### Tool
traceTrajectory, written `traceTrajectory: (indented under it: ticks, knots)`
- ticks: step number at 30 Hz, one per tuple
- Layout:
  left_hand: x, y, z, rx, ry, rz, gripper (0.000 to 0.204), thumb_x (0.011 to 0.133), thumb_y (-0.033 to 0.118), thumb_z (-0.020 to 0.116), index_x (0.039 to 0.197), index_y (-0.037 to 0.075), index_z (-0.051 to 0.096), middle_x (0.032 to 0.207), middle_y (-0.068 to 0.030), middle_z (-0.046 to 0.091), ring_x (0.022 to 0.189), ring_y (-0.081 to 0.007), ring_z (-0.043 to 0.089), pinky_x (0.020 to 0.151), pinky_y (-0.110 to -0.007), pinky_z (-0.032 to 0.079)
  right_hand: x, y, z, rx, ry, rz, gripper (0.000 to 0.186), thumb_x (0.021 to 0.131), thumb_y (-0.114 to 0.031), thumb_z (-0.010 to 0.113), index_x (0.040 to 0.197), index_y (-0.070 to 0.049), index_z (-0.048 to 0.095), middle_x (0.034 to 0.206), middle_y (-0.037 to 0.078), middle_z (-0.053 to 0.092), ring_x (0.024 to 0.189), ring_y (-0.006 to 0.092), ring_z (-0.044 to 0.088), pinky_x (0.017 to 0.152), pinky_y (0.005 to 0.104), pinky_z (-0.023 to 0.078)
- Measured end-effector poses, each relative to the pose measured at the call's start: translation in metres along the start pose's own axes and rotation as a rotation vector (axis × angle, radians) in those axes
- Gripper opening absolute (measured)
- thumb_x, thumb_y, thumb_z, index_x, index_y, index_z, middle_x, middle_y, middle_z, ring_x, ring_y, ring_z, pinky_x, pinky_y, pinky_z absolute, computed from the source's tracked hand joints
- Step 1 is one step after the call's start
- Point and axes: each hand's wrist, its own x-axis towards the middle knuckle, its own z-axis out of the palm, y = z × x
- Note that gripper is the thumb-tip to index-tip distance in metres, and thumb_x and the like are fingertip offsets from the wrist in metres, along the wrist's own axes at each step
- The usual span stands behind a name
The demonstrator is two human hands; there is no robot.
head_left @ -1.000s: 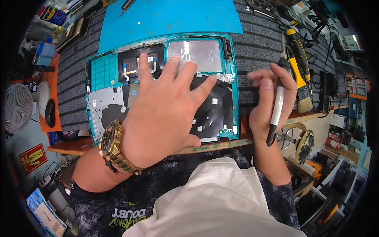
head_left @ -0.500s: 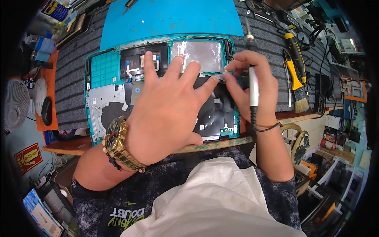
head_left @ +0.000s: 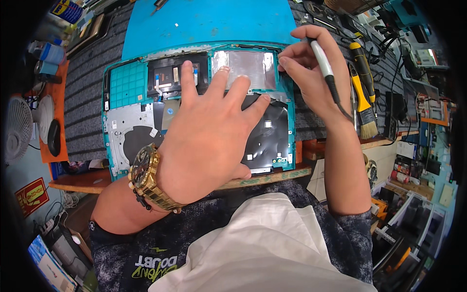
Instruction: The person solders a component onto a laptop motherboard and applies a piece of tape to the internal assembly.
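A teal laptop chassis [head_left: 128, 80] lies inner side up, with black sheets, a grey metal plate and a silvery film showing. My left hand [head_left: 206, 126], a gold watch at its wrist, rests across its middle with fingers spread and hides much of it. At the chassis's upper right edge is my right hand [head_left: 323, 80], thumb and forefinger close together there; whether they pinch a small part I cannot tell. A slim corded tool, which looks like a soldering iron [head_left: 321, 58], is held in this hand, silver handle and black cable showing. Its tip is hidden.
A blue mat [head_left: 209, 24] lies beyond the chassis on a grey ribbed cloth [head_left: 90, 117]. To the right are a yellow-handled brush [head_left: 362, 100] and a yellow-black screwdriver [head_left: 362, 63]. A white fan [head_left: 19, 126] stands far left. The wooden table edge [head_left: 272, 177] runs nearest me.
My right hand has moved up along the chassis's right edge, and the soldering iron in it has tilted. My left hand stays almost in place.
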Motion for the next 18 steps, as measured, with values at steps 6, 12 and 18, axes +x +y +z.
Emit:
traceTrajectory:
  ticks: [6, 12, 18]
  knots:
    - [-0.001, -0.001, 0.003, 0.007, 0.024, 0.009, 0.114, 0.069, 0.049, 0.109, 0.168, 0.017, 0.064, 0.162, -0.0161, 0.057, 0.162, -0.0429, 0.047, 0.134, -0.083, 0.03, 0.001, -0.003, 0.003, -0.158, -0.036, -0.09, 0.045, 0.097, 0.0, 0.085, 0.137, -0.011, 0.071, 0.102, 0.006, 0.084, 0.091, 0.0164, 0.08, 0.086, 0.0327, 0.063]
    - [-0.001, -0.001, 0.002, -0.008, 0.017, 0.002, 0.114, 0.068, 0.048, 0.11, 0.168, 0.017, 0.064, 0.163, -0.0165, 0.056, 0.162, -0.0437, 0.047, 0.134, -0.082, 0.03, -0.006, -0.01, -0.025, -0.246, -0.188, -0.263, 0.064, 0.086, 0.002, 0.09, 0.143, -0.011, 0.064, 0.121, 0.006, 0.085, 0.107, 0.0187, 0.075, 0.096, 0.0354, 0.063]
    - [-0.002, -0.002, 0.002, -0.012, 0.024, 0.014, 0.115, 0.066, 0.048, 0.11, 0.167, 0.016, 0.065, 0.164, -0.0165, 0.056, 0.163, -0.0442, 0.046, 0.135, -0.081, 0.029, -0.009, -0.005, -0.026, -0.39, -0.229, -0.294, 0.073, 0.08, -0.005, 0.102, 0.143, -0.011, 0.065, 0.136, 0.01, 0.082, 0.125, 0.0313, 0.078, 0.107, 0.042, 0.062]
